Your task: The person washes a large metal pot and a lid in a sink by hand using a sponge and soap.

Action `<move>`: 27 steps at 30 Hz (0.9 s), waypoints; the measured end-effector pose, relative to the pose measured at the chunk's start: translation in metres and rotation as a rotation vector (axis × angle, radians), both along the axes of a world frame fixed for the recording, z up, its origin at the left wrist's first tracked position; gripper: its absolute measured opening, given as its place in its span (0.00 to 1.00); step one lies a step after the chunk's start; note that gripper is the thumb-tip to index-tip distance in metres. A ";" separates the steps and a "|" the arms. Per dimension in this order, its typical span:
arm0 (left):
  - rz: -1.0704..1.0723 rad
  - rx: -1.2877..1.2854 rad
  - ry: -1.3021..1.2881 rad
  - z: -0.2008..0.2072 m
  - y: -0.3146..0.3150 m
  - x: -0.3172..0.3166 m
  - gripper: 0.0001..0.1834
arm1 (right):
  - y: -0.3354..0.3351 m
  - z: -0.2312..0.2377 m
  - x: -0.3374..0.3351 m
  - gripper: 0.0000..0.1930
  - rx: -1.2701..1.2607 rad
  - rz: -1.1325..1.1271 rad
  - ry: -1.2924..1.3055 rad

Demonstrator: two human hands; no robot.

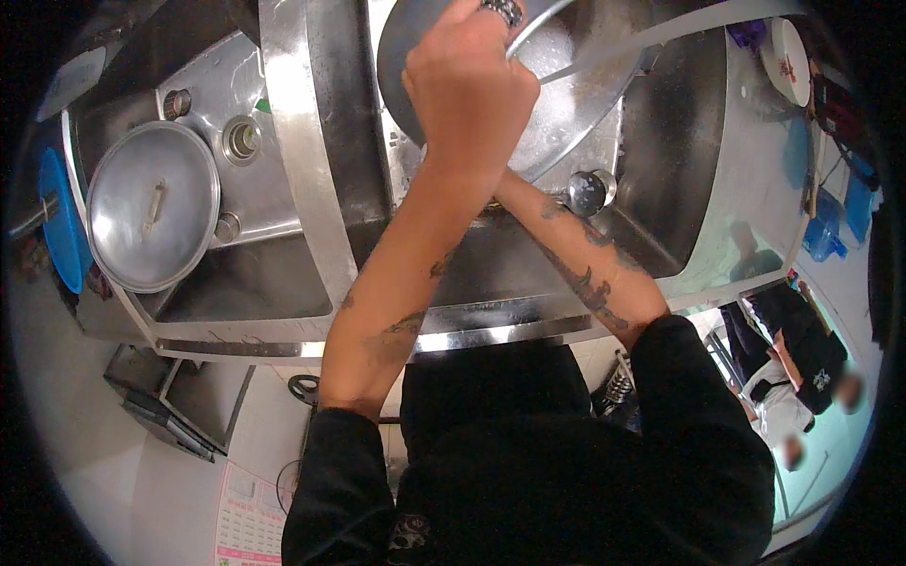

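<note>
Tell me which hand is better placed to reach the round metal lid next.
Probably the left hand: its forearm is nearer the lid and crosses over the right forearm. The right hand itself is hidden.

Steel sink unit [491,332], two basins: rim shone with reflected light. Dark metal stand [170,426]: stood below front-left corner. Pink-and-white printed sheet [247,524]: lay against pale surface [170,486]. Pale flooring [597,361]: showed beyond front edge.
</note>
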State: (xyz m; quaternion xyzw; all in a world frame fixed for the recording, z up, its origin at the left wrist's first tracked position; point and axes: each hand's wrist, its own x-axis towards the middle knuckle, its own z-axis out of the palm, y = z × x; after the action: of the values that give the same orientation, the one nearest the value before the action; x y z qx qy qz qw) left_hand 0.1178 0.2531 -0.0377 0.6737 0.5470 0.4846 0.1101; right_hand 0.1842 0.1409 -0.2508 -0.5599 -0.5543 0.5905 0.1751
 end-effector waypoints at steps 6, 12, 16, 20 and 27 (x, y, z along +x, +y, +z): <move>0.066 -0.188 0.112 0.004 -0.004 -0.006 0.07 | 0.000 0.050 0.037 0.19 -0.250 0.031 -0.011; 0.214 -0.577 0.010 0.011 -0.098 -0.024 0.16 | -0.009 0.028 0.073 0.18 0.274 0.166 -0.566; 0.391 -0.859 -0.131 -0.009 -0.148 -0.029 0.38 | -0.009 0.026 0.045 0.19 0.315 0.218 -0.468; 0.314 -1.097 -0.494 -0.012 -0.150 -0.038 0.47 | -0.003 0.047 0.019 0.21 0.234 0.233 -0.324; 0.324 -1.026 -0.347 0.006 -0.132 -0.040 0.46 | 0.008 0.075 0.043 0.20 -0.038 0.445 0.061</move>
State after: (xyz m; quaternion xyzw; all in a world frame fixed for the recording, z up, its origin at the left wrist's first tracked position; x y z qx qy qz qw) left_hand 0.0774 0.1212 -0.0316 0.3518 0.7829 0.2710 0.4358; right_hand 0.2272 0.1485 -0.1761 -0.4088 -0.6475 0.6414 0.0467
